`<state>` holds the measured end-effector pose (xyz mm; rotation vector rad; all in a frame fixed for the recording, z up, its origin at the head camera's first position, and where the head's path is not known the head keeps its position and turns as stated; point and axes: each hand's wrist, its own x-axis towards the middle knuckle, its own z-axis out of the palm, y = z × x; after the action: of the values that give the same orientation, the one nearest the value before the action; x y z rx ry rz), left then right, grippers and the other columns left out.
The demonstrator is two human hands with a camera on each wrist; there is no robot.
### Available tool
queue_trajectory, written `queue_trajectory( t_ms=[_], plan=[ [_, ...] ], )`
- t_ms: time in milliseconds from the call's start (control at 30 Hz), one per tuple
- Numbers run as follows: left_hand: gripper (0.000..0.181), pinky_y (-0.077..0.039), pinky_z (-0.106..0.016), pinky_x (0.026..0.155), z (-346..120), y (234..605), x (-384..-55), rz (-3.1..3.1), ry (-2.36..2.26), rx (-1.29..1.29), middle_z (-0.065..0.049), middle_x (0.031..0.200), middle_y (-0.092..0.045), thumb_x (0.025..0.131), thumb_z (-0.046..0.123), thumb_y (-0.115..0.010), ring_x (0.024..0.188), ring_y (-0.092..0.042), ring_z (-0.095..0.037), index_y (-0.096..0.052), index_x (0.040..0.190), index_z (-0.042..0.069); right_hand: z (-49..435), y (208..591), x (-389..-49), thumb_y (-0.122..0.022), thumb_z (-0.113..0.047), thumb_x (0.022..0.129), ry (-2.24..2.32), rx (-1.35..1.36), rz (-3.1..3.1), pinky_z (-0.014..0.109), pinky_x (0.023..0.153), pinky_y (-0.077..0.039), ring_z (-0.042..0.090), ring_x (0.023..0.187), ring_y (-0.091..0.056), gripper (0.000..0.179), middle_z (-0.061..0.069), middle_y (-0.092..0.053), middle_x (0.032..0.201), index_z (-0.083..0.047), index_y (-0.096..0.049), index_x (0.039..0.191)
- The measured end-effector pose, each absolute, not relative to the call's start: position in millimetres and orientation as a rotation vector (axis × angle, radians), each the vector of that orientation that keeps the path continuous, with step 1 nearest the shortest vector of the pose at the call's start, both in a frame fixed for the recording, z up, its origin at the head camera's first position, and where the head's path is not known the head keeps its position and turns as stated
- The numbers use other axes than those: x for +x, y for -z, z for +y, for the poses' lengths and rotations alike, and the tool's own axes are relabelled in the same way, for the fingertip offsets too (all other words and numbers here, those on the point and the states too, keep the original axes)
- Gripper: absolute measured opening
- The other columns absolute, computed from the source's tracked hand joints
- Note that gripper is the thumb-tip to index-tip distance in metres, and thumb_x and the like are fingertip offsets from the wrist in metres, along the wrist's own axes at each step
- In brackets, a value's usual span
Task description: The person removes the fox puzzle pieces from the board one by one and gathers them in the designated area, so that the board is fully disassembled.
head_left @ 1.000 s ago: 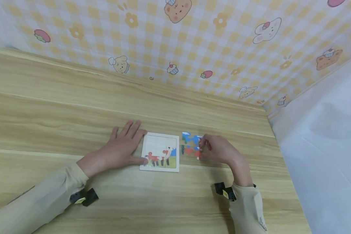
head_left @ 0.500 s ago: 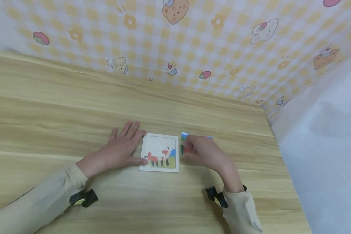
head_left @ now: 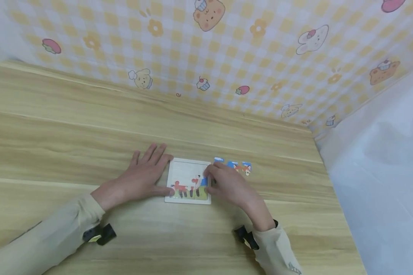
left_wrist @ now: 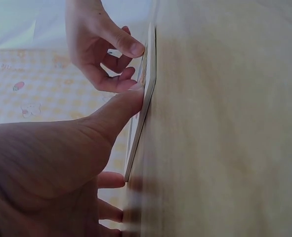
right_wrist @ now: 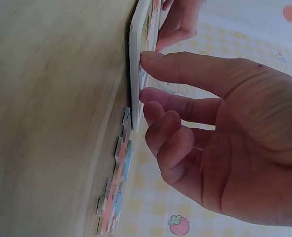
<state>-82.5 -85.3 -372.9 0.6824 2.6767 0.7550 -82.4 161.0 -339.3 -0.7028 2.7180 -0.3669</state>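
Observation:
In the head view, a square jigsaw puzzle board with a pale frame lies on the table. Pieces showing a red-and-white animal fill its lower part and right side. My left hand lies spread along the left edge, thumb on the lower left corner and index fingertip at the upper one. My right hand touches the board's right edge with thumb and index fingertip, which stand apart; its other fingers are loosely bent. The right wrist view shows no piece between them. Loose jigsaw pieces lie beyond, partly hidden by this hand.
The wood-grain table reaches back to a yellow checked cloth printed with cartoon animals. White sheeting borders the right side. A small black camera mount sits at the left wrist, another camera mount at the right.
My right hand has moved left, from the far side of the loose pieces, across them, to the board's right edge. Loose pieces on the right are uncovered again. My left hand stays in place.

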Motion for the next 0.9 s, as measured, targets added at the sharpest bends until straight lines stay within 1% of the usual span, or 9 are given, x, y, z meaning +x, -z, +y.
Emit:
queue_trajectory(
  t_ms=[200, 433, 667, 900],
  plan=[
    [0.092, -0.002, -0.07, 0.099, -84.9, 370.7, -82.1, 2.687, -0.74, 0.681, -0.024, 0.152, -0.008, 0.073, 0.052, -0.072, 0.137, -0.001, -0.043, -0.033, 0.139, 0.002, 160.4, 339.7, -83.2, -0.074, -0.013, 0.078, 0.384, -0.706, 2.719, 0.024, 0.068, -0.045, 0.011, 0.076, -0.05, 0.031, -0.002, -0.055, 0.091, -0.005, -0.062, 0.105],
    [0.095, -0.002, -0.07, 0.099, -84.9, 369.1, -82.7, 2.687, -0.73, 0.689, -0.025, 0.151, -0.008, 0.071, 0.055, -0.072, 0.137, -0.001, -0.043, -0.033, 0.139, 0.002, 162.1, 341.5, -85.2, -0.074, -0.01, 0.078, 0.441, -0.709, 2.715, 0.025, 0.067, -0.045, 0.012, 0.077, -0.049, 0.031, -0.002, -0.053, 0.09, -0.008, -0.057, 0.105],
    [0.105, 0.0, -0.069, 0.099, -85.5, 369.7, -83.5, 2.681, -0.718, 0.701, -0.025, 0.151, -0.006, 0.066, 0.061, -0.073, 0.137, 0.001, -0.043, -0.031, 0.141, 0.001, 162.8, 341.4, -85.5, -0.075, -0.007, 0.077, 0.479, -0.753, 2.719, 0.025, 0.066, -0.044, 0.013, 0.077, -0.049, 0.032, 0.0, -0.054, 0.09, -0.007, -0.053, 0.102],
    [0.115, -0.001, -0.069, 0.099, -83.9, 371.3, -81.7, 2.682, -0.681, 0.696, -0.026, 0.151, -0.005, 0.058, 0.068, -0.072, 0.137, 0.002, -0.043, -0.03, 0.141, 0.001, 160.4, 340.0, -82.0, -0.073, -0.007, 0.079, 0.465, -0.702, 2.712, 0.025, 0.063, -0.044, 0.014, 0.073, -0.049, 0.032, -0.001, -0.055, 0.088, -0.009, -0.053, 0.103]
  ],
)
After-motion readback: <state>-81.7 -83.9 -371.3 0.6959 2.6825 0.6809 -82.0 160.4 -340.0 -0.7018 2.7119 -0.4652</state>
